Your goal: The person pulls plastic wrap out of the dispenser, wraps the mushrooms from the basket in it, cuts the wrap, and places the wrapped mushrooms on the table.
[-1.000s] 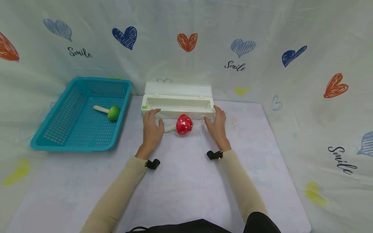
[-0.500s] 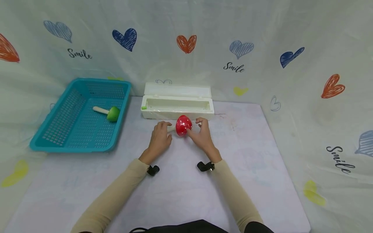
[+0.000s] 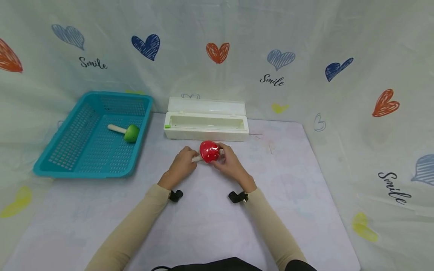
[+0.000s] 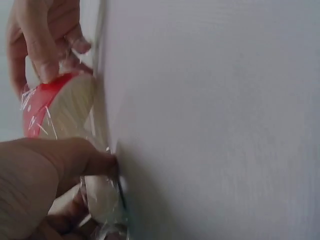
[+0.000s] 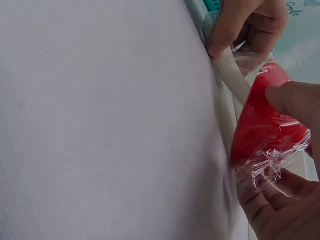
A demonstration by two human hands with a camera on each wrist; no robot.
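A toy mushroom (image 3: 209, 151) with a glossy red, white-dotted cap and a pale stem lies sideways between my two hands, wrapped in clear crinkled plastic. My left hand (image 3: 182, 165) pinches its stem (image 4: 102, 200), thumb on the near side, as the left wrist view shows. On the cap (image 5: 267, 117), my right hand (image 3: 232, 165) has its thumb pressed to one side and its other fingers curled at the plastic beyond. Just behind the mushroom stands a long white box (image 3: 207, 135), its lid (image 3: 207, 105) raised and its inside visible.
At the left, a blue plastic basket (image 3: 41, 170) holds a green-capped toy mushroom (image 3: 131, 133) with a pale stem. A white cloth (image 3: 210, 222) covers the table. Behind it hangs a pale sheet (image 3: 244, 22) printed with hearts and words.
Both hands have come inward from the box's two ends and taken hold of the red mushroom. It has shifted slightly left and toward me; the box stands as before.
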